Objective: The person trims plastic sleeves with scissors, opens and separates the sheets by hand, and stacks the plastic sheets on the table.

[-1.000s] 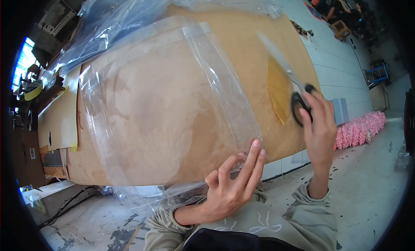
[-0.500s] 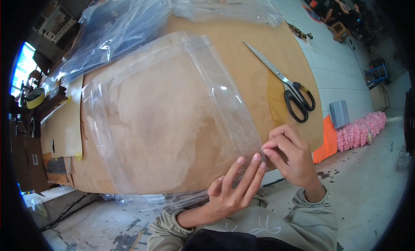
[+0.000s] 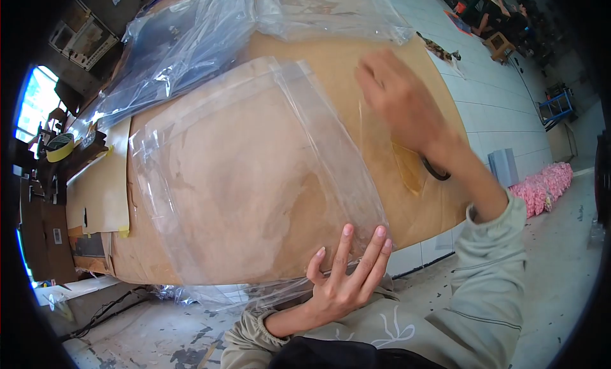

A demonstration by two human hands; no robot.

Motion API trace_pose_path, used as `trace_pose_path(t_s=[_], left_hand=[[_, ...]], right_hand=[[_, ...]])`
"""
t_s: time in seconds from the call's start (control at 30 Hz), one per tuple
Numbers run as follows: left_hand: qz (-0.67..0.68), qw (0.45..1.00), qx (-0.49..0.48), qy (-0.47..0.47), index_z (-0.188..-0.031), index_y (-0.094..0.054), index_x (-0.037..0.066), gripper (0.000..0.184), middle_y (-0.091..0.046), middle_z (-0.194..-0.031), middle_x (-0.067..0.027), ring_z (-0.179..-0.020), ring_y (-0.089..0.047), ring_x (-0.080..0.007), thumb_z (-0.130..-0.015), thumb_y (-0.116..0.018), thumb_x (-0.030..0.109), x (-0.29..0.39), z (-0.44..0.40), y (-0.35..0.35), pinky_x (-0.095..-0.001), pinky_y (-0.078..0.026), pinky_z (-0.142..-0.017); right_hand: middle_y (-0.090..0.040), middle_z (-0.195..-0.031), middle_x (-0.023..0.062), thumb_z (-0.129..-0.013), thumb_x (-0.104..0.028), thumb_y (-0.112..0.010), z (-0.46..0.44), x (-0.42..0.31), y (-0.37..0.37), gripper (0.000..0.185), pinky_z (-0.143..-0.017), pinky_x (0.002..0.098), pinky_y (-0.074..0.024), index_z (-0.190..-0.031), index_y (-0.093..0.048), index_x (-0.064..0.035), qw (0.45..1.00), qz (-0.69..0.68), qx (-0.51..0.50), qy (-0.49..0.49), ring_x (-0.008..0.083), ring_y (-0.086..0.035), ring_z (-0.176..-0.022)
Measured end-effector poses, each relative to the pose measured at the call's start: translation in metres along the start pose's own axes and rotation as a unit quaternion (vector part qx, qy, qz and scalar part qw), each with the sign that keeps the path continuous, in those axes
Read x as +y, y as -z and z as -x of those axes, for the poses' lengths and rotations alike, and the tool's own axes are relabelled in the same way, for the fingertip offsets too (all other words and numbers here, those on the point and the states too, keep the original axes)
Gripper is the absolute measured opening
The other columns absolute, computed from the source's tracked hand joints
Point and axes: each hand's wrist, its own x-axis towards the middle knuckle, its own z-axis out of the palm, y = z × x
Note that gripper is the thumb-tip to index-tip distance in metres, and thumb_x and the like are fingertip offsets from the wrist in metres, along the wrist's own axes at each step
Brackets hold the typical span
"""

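A clear plastic sheet (image 3: 242, 178) with folded, overlapping edges lies over the brown tabletop (image 3: 420, 210). My left hand (image 3: 347, 283) rests flat on its near right corner, fingers spread. Raised past the sheet's right side, my right hand (image 3: 401, 98) is blurred by motion, with its fingers curled in. Whatever those fingers hold is too small or smeared to make out; a faint pale line shows just below them. Under my right forearm, only part of a black handle of the scissors (image 3: 438, 172) shows, beside a yellowish translucent patch (image 3: 407, 168).
More clear plastic (image 3: 184, 44) is heaped at the far left, with another sheet (image 3: 331, 13) at the far edge. A yellow tape roll (image 3: 60, 149) sits at left. On the floor at right are a cat (image 3: 439, 49), a stool (image 3: 498, 46) and a pink bundle (image 3: 541, 187).
My right hand has left the sheet's near corner and swung up and away over the scissors. My left hand stays on the sheet with its fingers spread wider.
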Motion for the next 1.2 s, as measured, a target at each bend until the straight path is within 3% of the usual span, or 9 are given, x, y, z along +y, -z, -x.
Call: trace_pose_path(t_s=[0.17,0.57,0.7,0.77,0.9,0.97,1.03,1.1,1.2], left_hand=[[-0.006,1.000,-0.017,-0.004,-0.113,-0.064,0.023,0.028,-0.061,-0.123,0.0071,-0.112,-0.059,-0.0251,-0.086,-0.057,0.027,-0.002,0.000,0.005,-0.0482,-0.021,-0.099],[0.079,0.989,-0.115,-0.042,-0.114,-0.062,0.026,0.030,-0.057,-0.127,0.0095,-0.112,-0.056,-0.0227,-0.085,-0.054,0.027,0.000,0.019,0.031,-0.0470,-0.023,-0.095],[0.101,0.986,-0.125,-0.039,-0.116,-0.061,0.025,0.031,-0.056,-0.129,0.0097,-0.113,-0.054,-0.0211,-0.086,-0.052,0.028,-0.002,0.021,0.032,-0.0468,-0.025,-0.093],[0.102,0.984,-0.136,-0.044,-0.117,-0.060,0.025,0.032,-0.055,-0.129,0.0100,-0.113,-0.055,-0.0205,-0.086,-0.052,0.028,-0.003,0.019,0.034,-0.0463,-0.026,-0.092],[0.094,0.985,-0.144,-0.023,-0.122,-0.057,0.025,0.037,-0.053,-0.132,0.0105,-0.116,-0.054,-0.0203,-0.086,-0.052,0.028,0.001,0.014,0.037,-0.0440,-0.027,-0.091],[0.098,0.985,-0.142,-0.011,-0.126,-0.054,0.023,0.041,-0.052,-0.133,0.0076,-0.119,-0.052,-0.0210,-0.085,-0.053,0.030,0.007,0.003,0.034,-0.0446,-0.028,-0.092],[0.091,0.987,-0.131,-0.013,-0.130,-0.051,0.020,0.047,-0.052,-0.134,0.0019,-0.123,-0.050,-0.0222,-0.085,-0.054,0.033,0.013,-0.014,0.027,-0.0474,-0.029,-0.095],[0.141,0.974,-0.177,-0.006,-0.135,-0.045,0.014,0.050,-0.045,-0.139,-0.0060,-0.129,-0.042,-0.0247,-0.086,-0.049,0.026,0.016,-0.040,0.033,-0.0485,-0.030,-0.100],[0.232,0.950,-0.209,-0.020,-0.140,-0.036,0.004,0.062,-0.036,-0.144,-0.0178,-0.136,-0.032,-0.0295,-0.085,-0.048,0.031,0.011,-0.044,0.046,-0.0552,-0.024,-0.107]], right_hand=[[-0.052,-0.086,0.0085,-0.068,0.000,-0.056,-0.052,0.041,-0.056,0.008,-0.073,0.0312,-0.0498,-0.076,-0.054,-0.0015,0.995,0.066,0.055,0.052,0.0224,-0.054,-0.087],[-0.057,-0.088,0.0122,-0.080,-0.012,-0.053,-0.142,0.195,-0.153,0.016,-0.075,0.0367,-0.0487,-0.083,-0.063,0.0003,0.929,0.263,0.136,-0.220,0.0260,-0.055,-0.093],[-0.061,-0.090,0.0178,-0.080,-0.014,-0.054,-0.134,0.217,-0.113,0.019,-0.076,0.0411,-0.0480,-0.084,-0.065,0.0009,0.932,0.205,0.107,-0.277,0.0316,-0.057,-0.094],[-0.063,-0.090,0.0188,-0.079,-0.012,-0.055,-0.118,0.236,-0.084,0.017,-0.075,0.0433,-0.0478,-0.084,-0.066,0.0000,0.921,0.315,-0.124,-0.192,0.0350,-0.059,-0.088],[-0.063,-0.084,0.0132,-0.081,-0.008,-0.058,-0.045,0.227,-0.028,0.019,-0.062,0.0373,-0.0499,-0.097,-0.061,0.0013,0.939,0.305,0.038,-0.156,0.0266,-0.061,-0.067],[-0.055,-0.120,0.0126,-0.077,0.005,-0.054,-0.018,0.187,-0.013,0.041,-0.087,0.0341,-0.0469,-0.116,-0.057,-0.0054,0.944,0.309,-0.014,-0.119,0.0288,-0.053,-0.107],[-0.054,-0.127,0.0121,-0.080,0.002,-0.055,0.011,0.161,-0.012,0.049,-0.086,0.0354,-0.0471,-0.127,-0.053,-0.0127,0.988,0.072,-0.013,-0.138,0.0298,-0.054,-0.107],[-0.056,-0.118,0.0161,-0.083,-0.008,-0.054,0.014,0.098,0.004,0.036,-0.088,0.0377,-0.0449,-0.120,-0.056,-0.0045,0.931,-0.176,-0.105,-0.304,0.0321,-0.057,-0.099],[-0.053,-0.121,0.0165,-0.087,-0.013,-0.056,0.002,0.020,0.020,0.036,-0.090,0.0381,-0.0433,-0.121,-0.054,-0.0031,0.897,-0.279,-0.145,-0.310,0.0340,-0.055,-0.102]])
